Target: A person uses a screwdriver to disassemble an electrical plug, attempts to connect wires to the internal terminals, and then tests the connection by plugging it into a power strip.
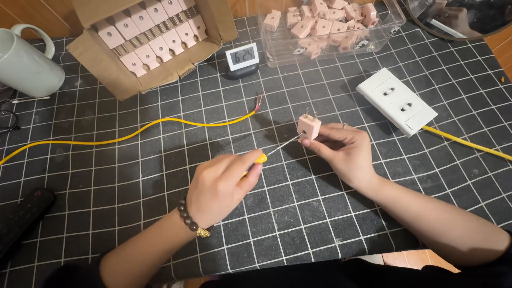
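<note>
Dark grid-lined mat (pixel 330 213), with a cardboard box (pixel 85 48) of pink plugs far left and a white socket (pixel 396 100) on its yellow cable far right. Item in hand — pink plug (pixel 309 126), mid-scene, prongs up, pinched in your right hand (pixel 344 152). Left hand (pixel 218 186) is closed around the yellow-handled screwdriver (pixel 277 148), its tip at the plug's side. Keep the blade square in the screw; brace the plug firmly — both forearms low over the mat.
</note>
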